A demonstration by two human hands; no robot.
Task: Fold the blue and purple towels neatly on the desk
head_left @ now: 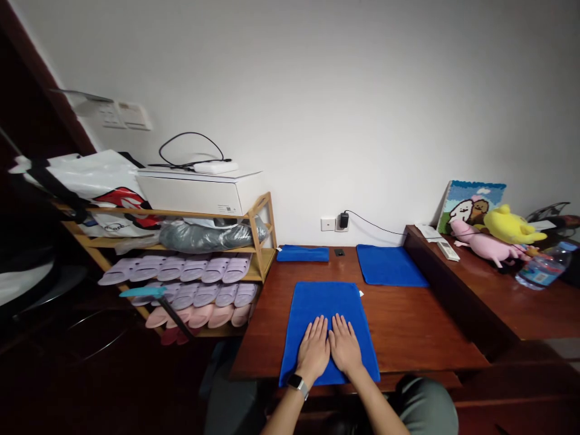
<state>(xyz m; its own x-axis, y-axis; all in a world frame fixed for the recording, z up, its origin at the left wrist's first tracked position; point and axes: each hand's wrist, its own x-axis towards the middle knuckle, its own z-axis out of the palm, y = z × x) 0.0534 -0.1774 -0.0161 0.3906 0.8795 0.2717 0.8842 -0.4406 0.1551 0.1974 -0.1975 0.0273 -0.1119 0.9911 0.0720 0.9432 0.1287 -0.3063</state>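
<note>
A blue cloth lies spread on the wooden table in front of me, its near edge at the table's front edge. My left hand, with a watch on the wrist, rests palm down on it, fingers stretched forward. Beside it my right hand also lies flat on the cloth, the thumbs close together. Neither hand grips anything. Behind them, near the wall, a folded blue cloth sits at the left, and another blue cloth lies flat at the right. A small white tag shows at the front cloth's right edge.
Left of the table stands a wooden shoe rack with several slippers and a white box. On the higher right surface are plush toys, a bottle and a remote. A plugged-in adapter trails a cable.
</note>
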